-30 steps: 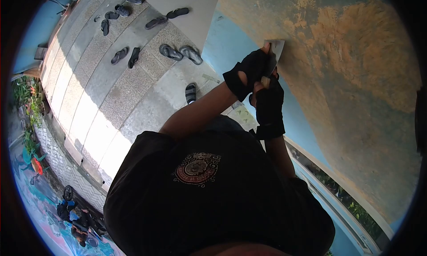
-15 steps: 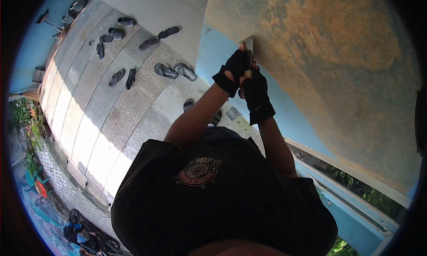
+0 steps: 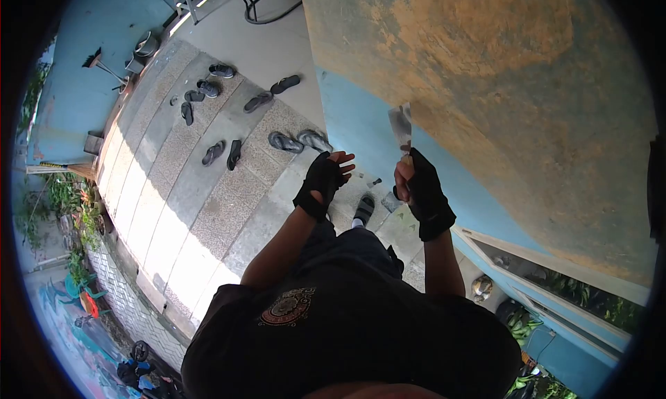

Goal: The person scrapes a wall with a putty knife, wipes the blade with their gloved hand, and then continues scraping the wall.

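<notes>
My right hand (image 3: 421,191), in a black fingerless glove, is wrapped round the handle of a scraper (image 3: 401,127). Its broad metal blade points up, right beside the wall (image 3: 479,122), where light blue paint meets a patchy brown and grey stripped area. My left hand (image 3: 326,178), gloved the same way, hangs in the air to the left of the scraper. Its fingers are apart and it holds nothing.
Several sandals and shoes (image 3: 258,102) lie on the paved floor (image 3: 229,191) to the left. A broom (image 3: 100,65) leans at the far blue wall. Potted plants (image 3: 87,208) line the left edge. A window ledge (image 3: 513,267) runs along the lower right.
My left hand has let go of the scraper and moved down and left, its fingers opening. My right hand has drawn the scraper lower. The view has shifted too.
</notes>
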A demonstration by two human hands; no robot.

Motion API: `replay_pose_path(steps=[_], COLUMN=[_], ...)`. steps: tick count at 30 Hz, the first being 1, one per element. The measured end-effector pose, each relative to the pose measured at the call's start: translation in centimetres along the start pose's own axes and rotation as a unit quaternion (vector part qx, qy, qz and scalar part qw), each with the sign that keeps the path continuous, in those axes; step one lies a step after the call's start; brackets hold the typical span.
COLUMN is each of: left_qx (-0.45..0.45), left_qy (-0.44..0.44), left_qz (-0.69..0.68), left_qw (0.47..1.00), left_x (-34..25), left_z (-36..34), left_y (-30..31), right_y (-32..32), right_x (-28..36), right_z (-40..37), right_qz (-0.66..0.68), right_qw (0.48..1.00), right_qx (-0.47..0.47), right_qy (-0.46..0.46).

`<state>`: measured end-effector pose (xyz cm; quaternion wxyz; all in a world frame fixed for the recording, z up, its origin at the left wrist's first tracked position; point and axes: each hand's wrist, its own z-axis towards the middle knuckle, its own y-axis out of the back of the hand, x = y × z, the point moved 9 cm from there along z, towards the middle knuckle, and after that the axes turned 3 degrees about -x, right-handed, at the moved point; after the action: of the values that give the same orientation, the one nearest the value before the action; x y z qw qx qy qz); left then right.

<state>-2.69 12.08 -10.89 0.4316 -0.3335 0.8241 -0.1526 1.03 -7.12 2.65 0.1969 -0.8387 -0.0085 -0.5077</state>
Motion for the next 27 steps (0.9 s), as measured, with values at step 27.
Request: replay_pose_path(steps=[27], left_qx=[0.316], left_qy=[-0.217], left_qz=[0.387], left_qw=[0.838], left_x=[-1.2], left_z=[-21.7], left_y=[4.6], right_y=[-12.0], right_x=[-22.4], right_z=[-16.1], right_qz=[-0.013], right_qw=[0.962], right_qx=[-0.256], right_qy=[0.091])
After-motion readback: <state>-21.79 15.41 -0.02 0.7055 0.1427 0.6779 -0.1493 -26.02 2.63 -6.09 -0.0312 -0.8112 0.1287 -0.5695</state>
